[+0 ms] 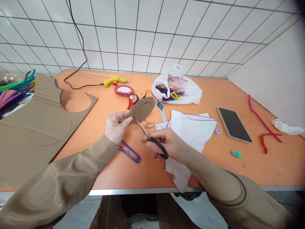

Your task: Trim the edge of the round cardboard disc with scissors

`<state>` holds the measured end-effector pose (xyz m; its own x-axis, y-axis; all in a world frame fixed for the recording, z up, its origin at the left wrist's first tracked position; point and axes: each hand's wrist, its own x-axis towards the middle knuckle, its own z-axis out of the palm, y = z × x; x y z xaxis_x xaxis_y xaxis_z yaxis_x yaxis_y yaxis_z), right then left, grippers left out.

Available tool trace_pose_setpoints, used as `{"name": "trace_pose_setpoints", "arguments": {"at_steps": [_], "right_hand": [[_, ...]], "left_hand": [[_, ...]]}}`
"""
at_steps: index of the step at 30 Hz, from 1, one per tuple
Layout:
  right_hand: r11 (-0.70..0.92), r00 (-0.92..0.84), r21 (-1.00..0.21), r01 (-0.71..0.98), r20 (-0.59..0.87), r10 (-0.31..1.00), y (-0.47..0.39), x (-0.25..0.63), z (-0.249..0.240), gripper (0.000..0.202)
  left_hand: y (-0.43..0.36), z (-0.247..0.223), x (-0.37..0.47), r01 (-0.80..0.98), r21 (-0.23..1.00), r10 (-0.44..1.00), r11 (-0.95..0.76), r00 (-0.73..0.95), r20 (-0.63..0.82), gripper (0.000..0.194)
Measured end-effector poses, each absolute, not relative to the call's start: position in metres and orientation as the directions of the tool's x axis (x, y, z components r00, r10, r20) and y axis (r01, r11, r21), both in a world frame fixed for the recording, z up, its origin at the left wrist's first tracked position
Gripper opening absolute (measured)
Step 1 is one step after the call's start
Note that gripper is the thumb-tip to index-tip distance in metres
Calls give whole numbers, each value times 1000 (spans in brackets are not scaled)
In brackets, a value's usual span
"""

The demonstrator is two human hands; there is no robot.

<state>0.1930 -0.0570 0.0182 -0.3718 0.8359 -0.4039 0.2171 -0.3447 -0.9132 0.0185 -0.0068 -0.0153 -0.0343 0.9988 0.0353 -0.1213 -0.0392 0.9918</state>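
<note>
My left hand (117,126) pinches the left edge of a round cardboard disc (144,109), which is tilted above the table and has a line drawn inside its rim. In my right hand (166,142) are scissors (157,145) with black handles. Their blades reach the disc's lower left edge, close to my left thumb; whether they are apart there I cannot make out. Small cardboard scraps (148,125) lie beneath the disc. Below my left hand rests a purple slotted tool (130,152), and a white cloth (190,127) with stitched edges spreads under my right forearm.
A large cardboard sheet (28,136) covers the left side, with pipe cleaners (17,92) on it. At the back are a yellow glue gun (115,80), a red oval ornament (124,90) and a white plastic bag (188,90). A phone (233,124) lies at right.
</note>
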Motion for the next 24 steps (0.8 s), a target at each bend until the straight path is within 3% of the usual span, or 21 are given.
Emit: {"name": "trace_pose_setpoints", "arguments": {"at_steps": [9,16,24], "right_hand": [[-313,-374,-920,236,-383,845,-58,194,15,33],[-204,-387,-953,224,-279,879,-54,195,12,30],[-273,-448,-935,226,-349,823,-56,198,11,29]], "left_hand": [[-7,-13,18,-127,992,999,-27,-48,21,24],[-5,-13,16,-179,984,998,-24,-60,13,34],[5,-17,13,-272,962,994,23,-97,-52,34]]}}
